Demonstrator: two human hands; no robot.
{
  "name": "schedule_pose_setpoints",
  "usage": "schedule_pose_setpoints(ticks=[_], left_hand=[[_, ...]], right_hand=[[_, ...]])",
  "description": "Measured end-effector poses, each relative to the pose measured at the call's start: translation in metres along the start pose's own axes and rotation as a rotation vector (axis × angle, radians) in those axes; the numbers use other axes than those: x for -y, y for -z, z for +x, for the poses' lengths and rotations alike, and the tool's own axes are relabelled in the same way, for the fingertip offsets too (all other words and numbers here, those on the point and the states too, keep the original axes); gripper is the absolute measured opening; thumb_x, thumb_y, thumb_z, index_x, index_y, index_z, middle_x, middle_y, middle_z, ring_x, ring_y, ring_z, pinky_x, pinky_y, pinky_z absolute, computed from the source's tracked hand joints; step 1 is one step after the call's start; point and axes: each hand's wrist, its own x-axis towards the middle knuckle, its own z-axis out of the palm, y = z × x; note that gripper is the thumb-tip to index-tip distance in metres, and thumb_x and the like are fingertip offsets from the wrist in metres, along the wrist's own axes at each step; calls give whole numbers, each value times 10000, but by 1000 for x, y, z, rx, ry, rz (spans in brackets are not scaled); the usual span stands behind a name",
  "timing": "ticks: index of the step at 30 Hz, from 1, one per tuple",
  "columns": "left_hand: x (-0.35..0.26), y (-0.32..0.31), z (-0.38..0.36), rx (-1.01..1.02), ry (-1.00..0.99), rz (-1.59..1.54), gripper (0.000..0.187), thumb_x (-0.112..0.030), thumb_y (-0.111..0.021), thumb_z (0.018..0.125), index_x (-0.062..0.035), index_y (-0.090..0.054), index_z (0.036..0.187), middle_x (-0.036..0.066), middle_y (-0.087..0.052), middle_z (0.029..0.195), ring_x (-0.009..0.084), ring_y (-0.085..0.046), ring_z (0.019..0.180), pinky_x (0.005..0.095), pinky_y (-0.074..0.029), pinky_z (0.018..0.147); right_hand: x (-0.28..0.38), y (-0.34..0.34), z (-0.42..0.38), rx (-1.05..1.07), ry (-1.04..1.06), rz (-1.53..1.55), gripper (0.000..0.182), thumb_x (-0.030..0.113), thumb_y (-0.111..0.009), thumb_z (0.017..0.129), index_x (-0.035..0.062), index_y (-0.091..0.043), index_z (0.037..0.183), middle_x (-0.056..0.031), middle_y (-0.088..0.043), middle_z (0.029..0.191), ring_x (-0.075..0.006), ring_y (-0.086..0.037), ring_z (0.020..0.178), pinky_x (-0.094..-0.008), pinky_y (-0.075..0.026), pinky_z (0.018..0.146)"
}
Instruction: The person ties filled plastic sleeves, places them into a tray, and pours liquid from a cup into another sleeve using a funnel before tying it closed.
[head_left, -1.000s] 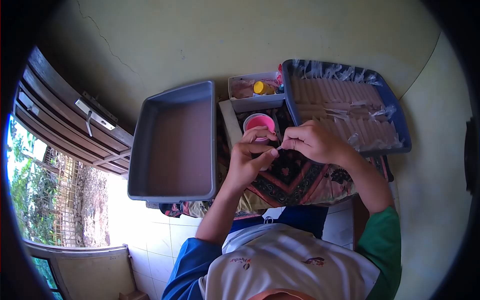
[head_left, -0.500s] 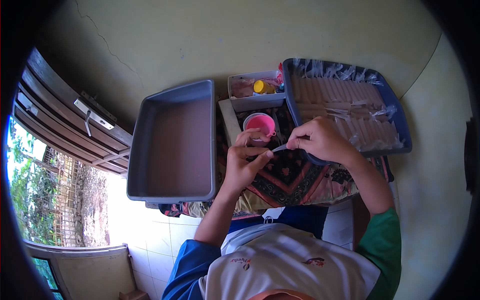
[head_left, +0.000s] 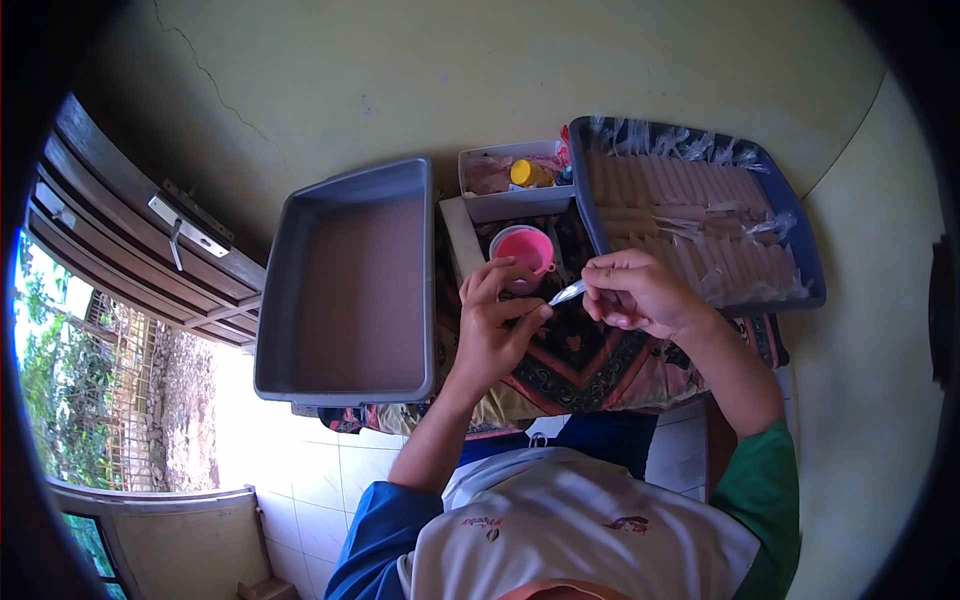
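A narrow piece of clear plastic [head_left: 568, 293], likely an ice-pop sleeve, is stretched between my hands. The thumb and forefinger of my left hand [head_left: 492, 322] pinch its left end, while the other fingers are raised and bent. My right hand [head_left: 645, 295] pinches its upper right end between thumb and forefinger. Just behind the left fingers stands a white cup with a pink funnel-like piece [head_left: 527, 250] in it, partly hidden by those fingers. To the right, a blue tub [head_left: 815, 270] holds rows of filled plastic sleeves [head_left: 680, 185] with brownish contents.
A grey tub [head_left: 428, 300] on the left contains a flat brown mass. A white box [head_left: 515, 207] at the back holds a yellow-lidded container [head_left: 525, 173]. Patterned cloth [head_left: 570, 385] covers the table, and a wall [head_left: 500, 70] rises behind it.
My right hand has shifted slightly right, its fingers more open to view, and more of the plastic shows between the hands. My left hand has stayed nearly in place.
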Motion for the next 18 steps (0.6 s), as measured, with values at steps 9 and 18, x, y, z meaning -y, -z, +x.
schedule_pose_setpoints(ticks=[9,18], left_hand=[[-5,-15,-2,-42,-42,74,127,-138,-782,698,-82,-760,809,67,-637,1048,299,-518,1166,449,-325,994],[-4,-21,-1,-84,-54,182,87,-112,-753,688,-76,-751,767,58,-630,1076,303,-514,1171,470,-318,1003]], right_hand=[[-17,-15,8,-189,169,242,232,206,-595,950,23,-625,810,-131,-651,740,-65,-485,437,-158,-312,369],[-43,-26,21,-411,951,-1113,139,161,-658,873,26,-636,844,-118,-644,759,-236,-641,615,-367,-473,533]])
